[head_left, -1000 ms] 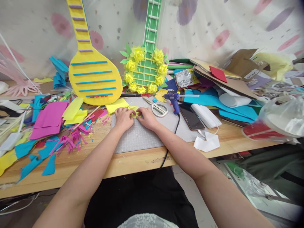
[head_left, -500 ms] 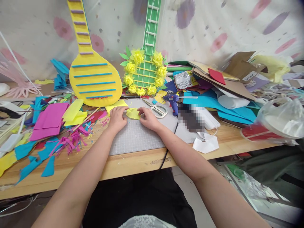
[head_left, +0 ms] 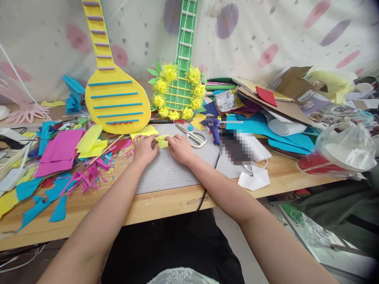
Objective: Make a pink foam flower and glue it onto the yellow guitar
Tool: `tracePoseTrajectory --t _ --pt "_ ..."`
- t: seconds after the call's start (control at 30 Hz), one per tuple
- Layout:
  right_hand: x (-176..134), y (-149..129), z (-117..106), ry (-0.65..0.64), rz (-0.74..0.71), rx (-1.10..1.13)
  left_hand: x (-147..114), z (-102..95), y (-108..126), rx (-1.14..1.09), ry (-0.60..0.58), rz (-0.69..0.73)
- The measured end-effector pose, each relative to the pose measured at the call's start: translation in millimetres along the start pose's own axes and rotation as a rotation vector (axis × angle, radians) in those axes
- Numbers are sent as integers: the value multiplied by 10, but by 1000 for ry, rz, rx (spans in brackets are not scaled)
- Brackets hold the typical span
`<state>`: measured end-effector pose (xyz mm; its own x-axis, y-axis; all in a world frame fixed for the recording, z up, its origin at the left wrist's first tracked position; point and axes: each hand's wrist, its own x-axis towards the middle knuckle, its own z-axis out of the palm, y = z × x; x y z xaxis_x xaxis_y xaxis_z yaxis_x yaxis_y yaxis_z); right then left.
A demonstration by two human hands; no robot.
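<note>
A small piece of yellow crepe paper (head_left: 162, 141) spans the gap between my two hands, just above the grey cutting mat (head_left: 166, 173). My left hand (head_left: 145, 150) closes its fingers on the paper's left end. At the other end, my right hand (head_left: 180, 148) pinches the paper between thumb and fingers. Behind my left hand lies a flat yellow sheet (head_left: 145, 131). Scissors (head_left: 197, 139) with pale handles rest right of my right hand, and a blue glue gun (head_left: 213, 128) sits beyond them.
A yellow paper guitar shape (head_left: 118, 94) and a green one (head_left: 181, 85) ringed with yellow paper flowers lean at the back. Coloured scraps (head_left: 59, 152) cover the left. Cardboard (head_left: 275, 100), blue paper (head_left: 290, 140) and a bagged red-and-white bucket (head_left: 322, 161) crowd the right. A black cable (head_left: 204, 197) crosses the table edge.
My right hand has moved slightly left, closer to my left hand, and the yellow crepe paper between them looks narrower. The whole view has shifted a little.
</note>
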<state>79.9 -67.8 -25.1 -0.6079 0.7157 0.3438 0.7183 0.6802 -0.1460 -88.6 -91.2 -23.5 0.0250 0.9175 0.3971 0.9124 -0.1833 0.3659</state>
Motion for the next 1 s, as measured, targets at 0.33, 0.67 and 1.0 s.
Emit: tracePoseTrajectory --t 0.33,0.67,1.0 --pt "-81 221 -73 17 161 452 -22 -32 41 -40 -115 54" --pt "-89 209 -37 45 169 380 -55 -31 123 33 -116 80" --pt "-57 150 -30 -12 444 562 -45 25 131 -97 -82 -114"
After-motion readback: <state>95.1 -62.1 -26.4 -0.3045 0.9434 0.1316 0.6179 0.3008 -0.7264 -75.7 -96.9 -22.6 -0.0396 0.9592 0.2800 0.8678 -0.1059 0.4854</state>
